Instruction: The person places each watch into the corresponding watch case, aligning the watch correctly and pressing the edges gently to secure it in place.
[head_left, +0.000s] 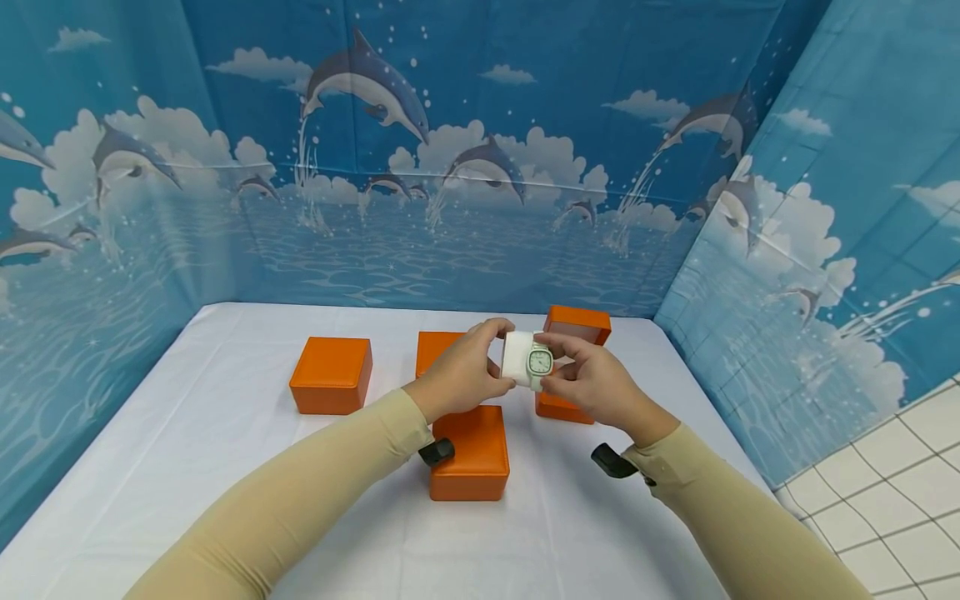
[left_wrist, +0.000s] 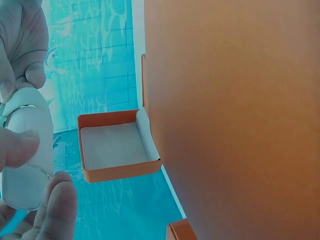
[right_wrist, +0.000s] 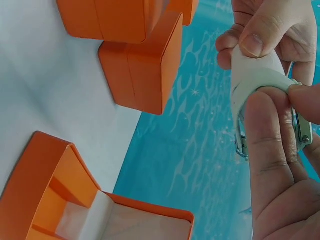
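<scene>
Above the table, my left hand (head_left: 461, 367) holds one end of a white watch cushion (head_left: 515, 357) between thumb and fingers. Wrapped round the cushion's other end is a pale watch (head_left: 540, 361) with a rounded-square dial. My right hand (head_left: 600, 383) pinches the watch at its strap. In the right wrist view, the fingers (right_wrist: 265, 140) of my right hand lie against the strap (right_wrist: 265, 80), and the left thumb presses the cushion's end. Behind my right hand stands an opened orange box (head_left: 564, 408), its lid (head_left: 581, 318) raised and its inside pale; the hand partly hides it.
A closed orange box (head_left: 330, 375) sits at the left of the white table (head_left: 360, 533). Another orange box (head_left: 471, 454) stands under my left wrist, and a third (head_left: 435, 346) is partly hidden behind my left hand. A dolphin-print curtain (head_left: 480, 242) surrounds the table's back and sides.
</scene>
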